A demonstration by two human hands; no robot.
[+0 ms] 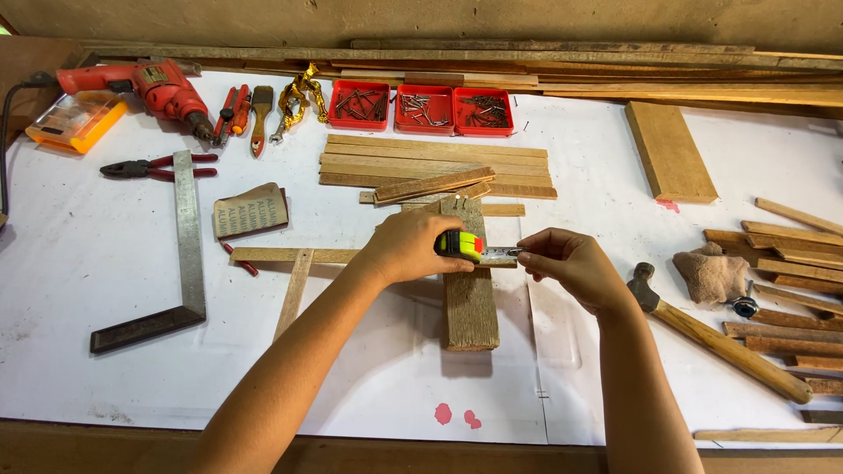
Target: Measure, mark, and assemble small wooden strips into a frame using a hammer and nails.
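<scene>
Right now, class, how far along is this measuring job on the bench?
Done: thin wood strips lie stacked, and a weathered plank sits over a thin cross strip. In hand: the left hand holds a tape measure on the plank while the right hand pulls its blade. Left: the hammer and nail trays lie untouched.

Head camera: worn above the workbench [105, 263], facing steeply down and forward toward the back wall.
Range: close, at arm's length.
</scene>
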